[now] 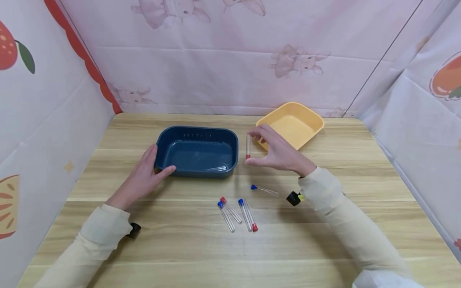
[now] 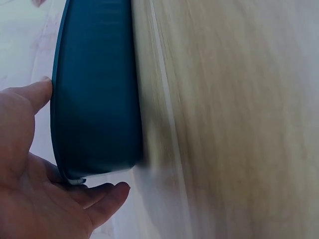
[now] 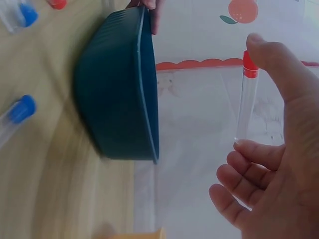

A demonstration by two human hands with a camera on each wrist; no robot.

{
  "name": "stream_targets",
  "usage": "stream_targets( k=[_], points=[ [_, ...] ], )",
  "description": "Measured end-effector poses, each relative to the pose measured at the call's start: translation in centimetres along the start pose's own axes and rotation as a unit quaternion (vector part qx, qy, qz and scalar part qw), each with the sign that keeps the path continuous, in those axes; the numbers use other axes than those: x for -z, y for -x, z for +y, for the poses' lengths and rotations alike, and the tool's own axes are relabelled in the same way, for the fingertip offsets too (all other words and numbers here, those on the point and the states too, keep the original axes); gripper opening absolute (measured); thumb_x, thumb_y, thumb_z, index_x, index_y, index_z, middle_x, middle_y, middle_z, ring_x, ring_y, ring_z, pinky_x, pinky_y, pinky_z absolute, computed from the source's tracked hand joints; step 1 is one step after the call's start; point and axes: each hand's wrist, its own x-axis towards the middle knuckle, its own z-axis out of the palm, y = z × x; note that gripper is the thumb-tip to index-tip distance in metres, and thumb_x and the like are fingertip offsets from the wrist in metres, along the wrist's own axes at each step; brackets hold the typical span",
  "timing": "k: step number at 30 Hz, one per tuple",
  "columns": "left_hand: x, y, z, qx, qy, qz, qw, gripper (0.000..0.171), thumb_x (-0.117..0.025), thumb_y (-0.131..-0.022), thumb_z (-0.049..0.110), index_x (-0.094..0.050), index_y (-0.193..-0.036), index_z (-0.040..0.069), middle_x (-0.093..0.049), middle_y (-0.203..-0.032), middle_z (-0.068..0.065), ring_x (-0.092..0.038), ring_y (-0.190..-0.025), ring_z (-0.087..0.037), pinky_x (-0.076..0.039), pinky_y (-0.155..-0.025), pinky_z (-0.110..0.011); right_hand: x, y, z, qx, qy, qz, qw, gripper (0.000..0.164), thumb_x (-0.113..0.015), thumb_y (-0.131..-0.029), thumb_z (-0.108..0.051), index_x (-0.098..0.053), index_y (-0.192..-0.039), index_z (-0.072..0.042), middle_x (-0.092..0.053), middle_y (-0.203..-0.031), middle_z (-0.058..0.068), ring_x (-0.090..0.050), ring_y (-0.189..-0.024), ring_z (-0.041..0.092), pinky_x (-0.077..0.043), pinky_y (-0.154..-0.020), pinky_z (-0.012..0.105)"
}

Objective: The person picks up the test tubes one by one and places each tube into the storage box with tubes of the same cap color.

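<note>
My right hand [image 1: 275,150] pinches a red-capped test tube [image 1: 248,146] end to end, above the table between two basins. In the right wrist view, the thumb presses the red cap [image 3: 250,64] and the index finger touches the clear end. My left hand [image 1: 142,178] grips the near left corner of a dark blue basin [image 1: 198,175]. Its thumb lies on the rim, its other fingers round the outer side, as the left wrist view also shows. Several capped test tubes lie on the table, among them a blue-capped tube [image 1: 266,191] nearer the right hand.
A yellow basin [image 1: 309,136] stands at the back right, partly behind the right hand. Near the middle of the wooden table [image 1: 180,248] lie a blue-capped tube [image 1: 227,218] and a red-capped tube [image 1: 232,211], beside another such pair. Printed cloth walls [image 1: 216,76] enclose the back and sides.
</note>
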Motion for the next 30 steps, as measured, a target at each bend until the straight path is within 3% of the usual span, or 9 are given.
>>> stream_targets(
  k=[8,17,24,30],
  points=[
    [-0.5,0.5,0.4,0.007,0.009,0.008,0.9999,0.11,-0.055,-0.099,0.065,0.008,-0.163,0.001,0.005,-0.171,-0.024,-0.002,-0.156,-0.044,-0.016,-0.119,-0.067,-0.6,-2.9,-0.6,-0.014,-0.005,-0.011,1.0,0.079,-0.088,-0.081,-0.043,-0.055,-0.139,-0.002,-0.055,-0.131,0.01,-0.051,-0.112,0.023,-0.048,-0.097,0.04],
    [-0.5,0.7,0.6,0.001,0.014,0.017,0.9998,0.108,-0.056,-0.1,0.062,0.005,-0.163,0.0,0.004,-0.17,-0.025,-0.004,-0.156,-0.045,-0.017,-0.119,-0.068,-1.8,-6.3,-0.9,-0.028,-0.012,-0.029,0.999,0.078,-0.086,-0.082,-0.043,-0.055,-0.141,-0.002,-0.056,-0.129,0.011,-0.052,-0.112,0.027,-0.048,-0.096,0.041],
    [-0.7,0.7,0.6,0.006,0.016,0.021,0.9996,0.109,-0.057,-0.099,0.062,0.006,-0.164,0.001,0.003,-0.17,-0.025,-0.007,-0.155,-0.047,-0.019,-0.118,-0.069,-3.5,-8.5,-0.9,-0.038,-0.016,-0.051,0.998,0.08,-0.083,-0.085,-0.047,-0.052,-0.145,-0.003,-0.053,-0.133,0.013,-0.05,-0.116,0.027,-0.049,-0.096,0.04],
    [-0.8,0.5,0.4,0.01,0.017,0.024,0.9995,0.108,-0.059,-0.1,0.059,0.006,-0.164,0.002,0.003,-0.17,-0.026,-0.008,-0.154,-0.049,-0.02,-0.116,-0.07,-5.4,-9.9,-1.0,-0.037,0.013,-0.068,0.997,0.086,-0.081,-0.084,-0.054,-0.051,-0.147,-0.003,-0.052,-0.135,0.011,-0.052,-0.117,0.027,-0.048,-0.1,0.038]
  ],
)
